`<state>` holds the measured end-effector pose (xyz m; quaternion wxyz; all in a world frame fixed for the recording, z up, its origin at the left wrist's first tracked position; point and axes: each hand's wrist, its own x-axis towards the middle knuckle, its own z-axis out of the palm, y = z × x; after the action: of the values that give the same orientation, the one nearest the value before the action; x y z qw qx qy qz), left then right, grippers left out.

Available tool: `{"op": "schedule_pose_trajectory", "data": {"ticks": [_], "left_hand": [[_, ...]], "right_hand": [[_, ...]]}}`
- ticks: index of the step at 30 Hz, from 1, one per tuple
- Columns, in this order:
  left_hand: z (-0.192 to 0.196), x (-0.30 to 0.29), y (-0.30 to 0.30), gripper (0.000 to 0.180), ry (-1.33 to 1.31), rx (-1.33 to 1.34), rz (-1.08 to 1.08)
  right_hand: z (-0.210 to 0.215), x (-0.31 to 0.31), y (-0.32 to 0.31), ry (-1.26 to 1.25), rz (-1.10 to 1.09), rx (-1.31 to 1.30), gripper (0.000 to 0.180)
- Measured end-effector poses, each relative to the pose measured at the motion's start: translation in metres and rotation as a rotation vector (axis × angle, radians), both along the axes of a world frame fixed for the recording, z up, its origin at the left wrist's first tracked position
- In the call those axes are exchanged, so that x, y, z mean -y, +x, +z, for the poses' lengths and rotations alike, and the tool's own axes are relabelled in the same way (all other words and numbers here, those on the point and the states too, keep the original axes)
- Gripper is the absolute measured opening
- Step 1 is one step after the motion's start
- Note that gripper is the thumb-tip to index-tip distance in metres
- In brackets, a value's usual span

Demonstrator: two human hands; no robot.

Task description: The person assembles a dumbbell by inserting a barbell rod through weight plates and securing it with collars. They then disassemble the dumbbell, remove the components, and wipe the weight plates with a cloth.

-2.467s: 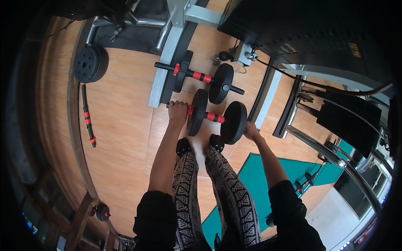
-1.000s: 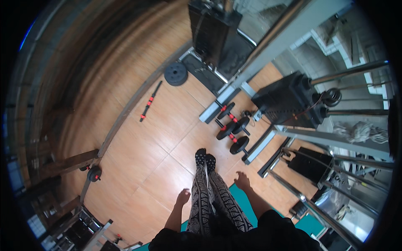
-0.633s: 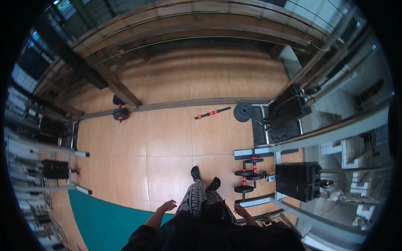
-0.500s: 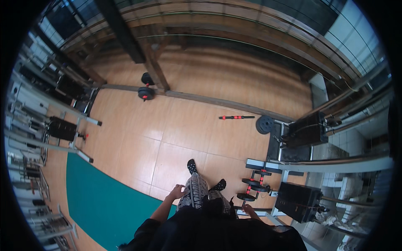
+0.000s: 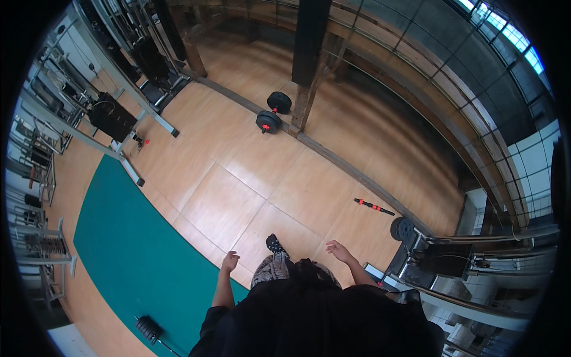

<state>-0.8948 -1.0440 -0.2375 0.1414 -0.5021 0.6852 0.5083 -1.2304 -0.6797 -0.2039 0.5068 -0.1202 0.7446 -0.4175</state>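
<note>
I stand upright on a wooden gym floor. My left hand (image 5: pixel 229 260) hangs at my side with fingers loosely apart and holds nothing. My right hand (image 5: pixel 336 250) is raised a little to the right, fingers spread, also holding nothing. One shoe (image 5: pixel 274 244) shows below, above my patterned leggings. A black dumbbell with red collars (image 5: pixel 270 112) lies far ahead by a wooden post. A bare bar with red ends (image 5: pixel 375 207) and a loose black weight plate (image 5: pixel 404 228) lie to my right.
A green mat (image 5: pixel 125 256) covers the floor to my left, with a small dumbbell (image 5: pixel 148 328) on it. Weight machines (image 5: pixel 113 116) stand at the far left and a machine frame (image 5: pixel 443 262) at the right. A raised wooden edge (image 5: pixel 357 172) crosses ahead.
I have stood up from the two dumbbells I was touching and turned around. The view swung from the machines toward the open floor and green mat. Both hands now hang free.
</note>
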Motion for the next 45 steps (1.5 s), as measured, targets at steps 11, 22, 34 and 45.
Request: {"op": "schedule_pose_trajectory", "data": {"ticks": [11, 22, 34, 45], "left_hand": [[-0.058, 0.064, -0.006, 0.042, 0.176, -0.004, 0.007], [-0.038, 0.204, -0.248, 0.047, -0.029, 0.142, -0.114], [-0.257, 0.466, -0.601, 0.040, -0.007, -0.202, -0.077], [-0.435, 0.408, -0.679, 0.049, 0.232, -0.135, 0.074]], "right_hand": [[-0.032, 0.096, -0.091, 0.283, 0.276, 0.052, 0.025], [-0.103, 0.321, -0.228, 0.500, 0.682, -0.045, 0.036], [-0.345, 0.679, -0.495, 0.008, -0.467, -0.232, 0.032], [-0.474, 0.782, -0.563, -0.029, -0.676, 0.019, 0.046]]}}
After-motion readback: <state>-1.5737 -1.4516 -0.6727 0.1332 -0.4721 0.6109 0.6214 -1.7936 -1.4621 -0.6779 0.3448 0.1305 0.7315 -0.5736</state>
